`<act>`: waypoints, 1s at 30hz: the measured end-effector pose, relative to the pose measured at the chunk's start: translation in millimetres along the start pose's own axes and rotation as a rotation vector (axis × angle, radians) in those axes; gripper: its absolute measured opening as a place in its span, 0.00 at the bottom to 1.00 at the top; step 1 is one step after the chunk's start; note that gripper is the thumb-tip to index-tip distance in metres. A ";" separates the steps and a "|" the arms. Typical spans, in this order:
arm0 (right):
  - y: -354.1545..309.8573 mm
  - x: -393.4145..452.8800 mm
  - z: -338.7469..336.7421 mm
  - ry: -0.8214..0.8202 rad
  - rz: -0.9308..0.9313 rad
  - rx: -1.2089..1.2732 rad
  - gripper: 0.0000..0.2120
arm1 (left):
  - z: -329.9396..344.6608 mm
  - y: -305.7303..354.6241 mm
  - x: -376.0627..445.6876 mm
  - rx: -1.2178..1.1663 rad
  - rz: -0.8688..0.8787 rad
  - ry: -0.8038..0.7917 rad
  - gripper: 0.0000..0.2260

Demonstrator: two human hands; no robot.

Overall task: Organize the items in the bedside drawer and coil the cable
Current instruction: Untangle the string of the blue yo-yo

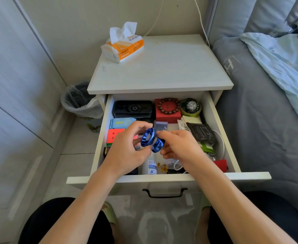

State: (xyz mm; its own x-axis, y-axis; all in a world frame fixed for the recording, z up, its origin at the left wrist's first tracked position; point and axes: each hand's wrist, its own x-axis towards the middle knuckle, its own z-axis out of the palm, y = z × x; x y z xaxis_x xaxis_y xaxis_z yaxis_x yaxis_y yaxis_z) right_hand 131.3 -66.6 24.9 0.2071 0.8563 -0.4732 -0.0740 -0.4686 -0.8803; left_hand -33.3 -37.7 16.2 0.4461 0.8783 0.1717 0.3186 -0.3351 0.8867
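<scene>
Both hands hold a shiny blue yo-yo [152, 140] above the open bedside drawer [164, 176]. My left hand [127, 147] grips its left rim with curled fingers and thumb. My right hand [178, 147] pinches at its right side, near the axle. Inside the drawer lie a black case [132, 108], a red box [168, 115] with a wooden bead bracelet [168, 106] on it, a black watch [191, 105], a colourful puzzle cube [113, 135], a small white bottle [151, 167] and a white cable [221, 143] along the right wall.
An orange tissue pack [124, 44] sits on the nightstand top [162, 67]. A lined waste bin [80, 101] stands to the left, a grey bed [260, 111] to the right. A white cord [201, 20] hangs down the wall behind. My knees frame the drawer front.
</scene>
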 end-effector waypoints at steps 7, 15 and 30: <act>-1.9 1.8 1.1 -0.028 0.086 0.079 0.12 | 4.0 -4.3 -0.6 0.345 0.197 0.157 0.10; -5.2 6.2 -6.9 0.092 0.011 -0.253 0.16 | -4.9 -20.8 13.1 0.461 0.220 0.081 0.06; -11.6 -1.0 -4.8 0.013 0.103 -0.049 0.15 | 13.6 -15.7 11.0 0.728 0.443 -0.074 0.07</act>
State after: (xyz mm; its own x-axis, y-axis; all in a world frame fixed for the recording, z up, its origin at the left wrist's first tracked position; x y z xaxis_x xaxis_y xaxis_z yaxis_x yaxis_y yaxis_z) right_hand 136.6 -63.1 35.8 0.2137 0.8002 -0.5604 -0.0482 -0.5643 -0.8241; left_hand -22.0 -27.4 -1.6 0.7017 0.5988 0.3861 0.5486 -0.7998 0.2435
